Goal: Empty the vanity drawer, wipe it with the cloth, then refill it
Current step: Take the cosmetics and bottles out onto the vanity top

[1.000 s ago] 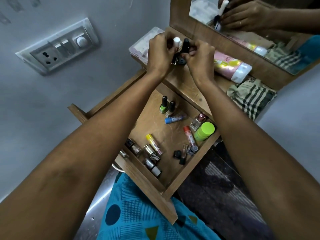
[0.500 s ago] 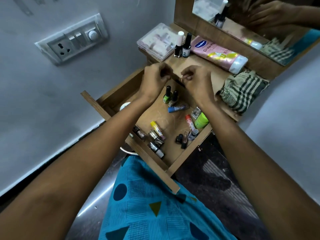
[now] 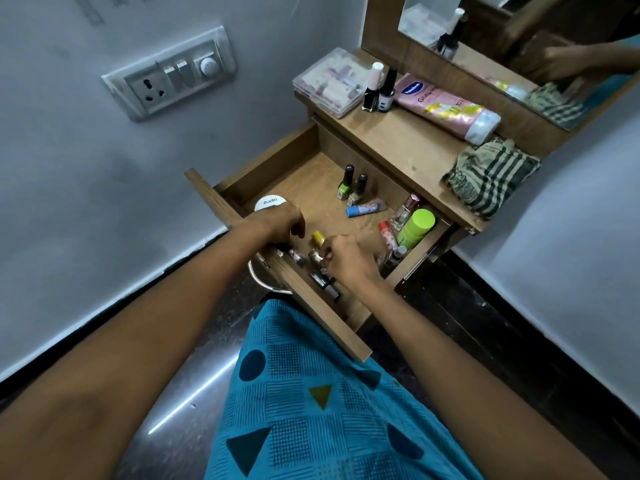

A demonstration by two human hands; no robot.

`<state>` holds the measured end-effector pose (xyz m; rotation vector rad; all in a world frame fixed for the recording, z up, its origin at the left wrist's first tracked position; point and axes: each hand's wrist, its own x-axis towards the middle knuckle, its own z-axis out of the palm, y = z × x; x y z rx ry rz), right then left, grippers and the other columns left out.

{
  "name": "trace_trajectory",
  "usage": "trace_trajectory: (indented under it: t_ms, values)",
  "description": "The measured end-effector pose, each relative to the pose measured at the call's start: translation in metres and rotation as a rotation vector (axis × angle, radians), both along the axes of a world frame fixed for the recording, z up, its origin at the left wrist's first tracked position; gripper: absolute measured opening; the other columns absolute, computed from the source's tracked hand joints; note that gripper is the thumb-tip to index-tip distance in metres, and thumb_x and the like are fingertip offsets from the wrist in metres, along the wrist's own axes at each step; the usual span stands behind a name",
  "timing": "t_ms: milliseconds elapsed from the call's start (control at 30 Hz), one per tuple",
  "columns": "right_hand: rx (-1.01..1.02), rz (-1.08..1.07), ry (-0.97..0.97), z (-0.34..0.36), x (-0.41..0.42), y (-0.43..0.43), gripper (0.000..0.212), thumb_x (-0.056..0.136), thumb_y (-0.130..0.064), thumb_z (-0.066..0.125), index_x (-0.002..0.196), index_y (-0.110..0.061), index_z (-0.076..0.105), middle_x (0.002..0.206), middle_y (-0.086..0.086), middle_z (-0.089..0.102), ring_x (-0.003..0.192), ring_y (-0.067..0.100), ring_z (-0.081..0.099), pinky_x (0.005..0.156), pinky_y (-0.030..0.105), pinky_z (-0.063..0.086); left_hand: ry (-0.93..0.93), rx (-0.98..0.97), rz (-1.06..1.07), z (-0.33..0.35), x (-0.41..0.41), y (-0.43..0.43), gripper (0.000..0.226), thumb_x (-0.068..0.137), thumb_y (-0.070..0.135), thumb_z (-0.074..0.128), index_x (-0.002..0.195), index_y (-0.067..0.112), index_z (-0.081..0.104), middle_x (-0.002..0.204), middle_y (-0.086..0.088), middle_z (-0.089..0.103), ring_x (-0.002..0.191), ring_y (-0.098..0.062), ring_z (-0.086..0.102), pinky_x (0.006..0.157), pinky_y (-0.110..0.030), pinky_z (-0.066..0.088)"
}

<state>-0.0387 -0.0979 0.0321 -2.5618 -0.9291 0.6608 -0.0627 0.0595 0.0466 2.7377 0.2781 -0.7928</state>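
Observation:
The wooden vanity drawer [image 3: 266, 161] is pulled out and holds several small cosmetics: a green nail polish [image 3: 343, 183], a blue tube [image 3: 366, 208], a green can [image 3: 415, 227] and a white round jar [image 3: 270, 203]. My left hand [image 3: 278, 223] hovers over the drawer's front left with its fingers curled down; I cannot see anything in it. My right hand [image 3: 348, 259] pinches a small silver-capped bottle [image 3: 314, 256] near the drawer front. Two nail polish bottles [image 3: 379, 88] stand on the vanity top [image 3: 391, 140]. The striped cloth [image 3: 491, 176] lies crumpled at the top's right end.
A pink lotion tube [image 3: 446, 107] and a clear plastic box [image 3: 329, 81] lie on the vanity top under the mirror [image 3: 491, 32]. A switchboard [image 3: 169, 72] is on the left wall. My blue-clad knee [image 3: 311, 393] sits just below the drawer front.
Both hands left the two nail polish bottles standing on the vanity top and came down into the front of the drawer. My right hand now pinches a small bottle.

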Motion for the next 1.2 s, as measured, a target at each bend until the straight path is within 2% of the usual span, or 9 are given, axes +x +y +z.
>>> trace_trajectory:
  t_ms: [133, 367, 500, 700, 867, 1000, 1067, 1133, 1200]
  values:
    - [-0.075, 0.010, -0.090, -0.002, -0.009, 0.002, 0.020, 0.090, -0.007, 0.047, 0.105, -0.005, 0.060, 0.106, 0.017, 0.063, 0.098, 0.035, 0.061, 0.082, 0.042, 0.052, 0.061, 0.054, -0.028, -0.007, 0.005, 0.002, 0.030, 0.082, 0.010, 0.063, 0.112, 0.014, 0.062, 0.125, -0.008, 0.053, 0.112, -0.027, 0.053, 0.099, -0.034, 0.042]
    - [-0.202, -0.016, -0.114, -0.005, -0.016, 0.006, 0.028, 0.095, -0.003, 0.034, 0.118, -0.006, 0.050, 0.121, 0.015, 0.053, 0.113, 0.031, 0.051, 0.089, 0.038, 0.041, 0.097, 0.124, -0.062, -0.009, 0.008, 0.004, 0.027, 0.083, 0.006, 0.060, 0.109, 0.013, 0.064, 0.125, -0.013, 0.053, 0.110, -0.034, 0.054, 0.086, -0.032, 0.043]
    - [-0.211, -0.051, -0.090, -0.006, -0.016, 0.008, 0.027, 0.096, -0.005, 0.035, 0.118, -0.008, 0.050, 0.122, 0.013, 0.053, 0.114, 0.030, 0.050, 0.090, 0.037, 0.038, 0.129, 0.139, -0.126, -0.008, 0.009, 0.005, 0.028, 0.086, 0.009, 0.057, 0.112, 0.015, 0.062, 0.128, -0.009, 0.051, 0.117, -0.032, 0.050, 0.092, -0.037, 0.043]
    - [-0.186, -0.087, -0.079, -0.008, -0.016, 0.006, 0.025, 0.092, -0.006, 0.042, 0.116, -0.011, 0.049, 0.118, 0.012, 0.055, 0.111, 0.030, 0.053, 0.087, 0.036, 0.039, 0.169, 0.129, -0.273, -0.005, 0.012, 0.005, 0.028, 0.085, 0.011, 0.057, 0.113, 0.011, 0.062, 0.125, -0.012, 0.054, 0.112, -0.033, 0.053, 0.092, -0.039, 0.045]
    - [-0.134, -0.124, -0.050, -0.010, -0.017, 0.005, 0.024, 0.089, -0.014, 0.050, 0.113, -0.009, 0.051, 0.111, 0.014, 0.058, 0.105, 0.032, 0.056, 0.084, 0.040, 0.042, 0.162, 0.083, -0.390, -0.005, 0.015, 0.012, 0.027, 0.086, 0.018, 0.057, 0.111, 0.013, 0.064, 0.116, -0.006, 0.063, 0.110, -0.022, 0.055, 0.095, -0.033, 0.043]
    - [-0.025, -0.188, -0.039, -0.006, -0.014, 0.006, 0.024, 0.085, -0.013, 0.059, 0.107, -0.005, 0.057, 0.111, 0.014, 0.058, 0.096, 0.033, 0.062, 0.081, 0.041, 0.053, 0.114, 0.000, -0.345, -0.001, 0.014, 0.018, 0.026, 0.082, 0.020, 0.063, 0.108, 0.017, 0.064, 0.105, -0.001, 0.065, 0.089, -0.012, 0.054, 0.081, -0.024, 0.040]
    - [0.042, -0.216, -0.028, -0.003, -0.010, 0.007, 0.023, 0.084, -0.015, 0.063, 0.105, -0.007, 0.059, 0.116, 0.010, 0.053, 0.092, 0.029, 0.063, 0.076, 0.033, 0.054, 0.067, -0.078, -0.300, 0.002, 0.014, 0.018, 0.025, 0.082, 0.018, 0.064, 0.107, 0.015, 0.064, 0.105, -0.003, 0.065, 0.090, -0.014, 0.057, 0.079, -0.024, 0.044]
    - [0.094, -0.234, -0.010, 0.003, -0.004, 0.005, 0.022, 0.083, -0.016, 0.065, 0.104, -0.009, 0.060, 0.116, 0.007, 0.051, 0.087, 0.023, 0.062, 0.064, 0.021, 0.049, -0.001, -0.158, -0.231, 0.009, 0.013, 0.017, 0.026, 0.083, 0.016, 0.064, 0.109, 0.013, 0.063, 0.108, -0.004, 0.065, 0.090, -0.011, 0.056, 0.079, -0.023, 0.046]
    - [0.134, -0.245, 0.017, 0.011, 0.002, 0.004, 0.026, 0.082, -0.018, 0.066, 0.105, -0.008, 0.061, 0.114, 0.008, 0.055, 0.083, 0.020, 0.062, 0.062, 0.021, 0.050, -0.097, -0.241, -0.158, 0.021, 0.013, 0.015, 0.029, 0.083, 0.012, 0.065, 0.112, 0.009, 0.062, 0.110, -0.004, 0.065, 0.090, -0.008, 0.056, 0.078, -0.017, 0.043]
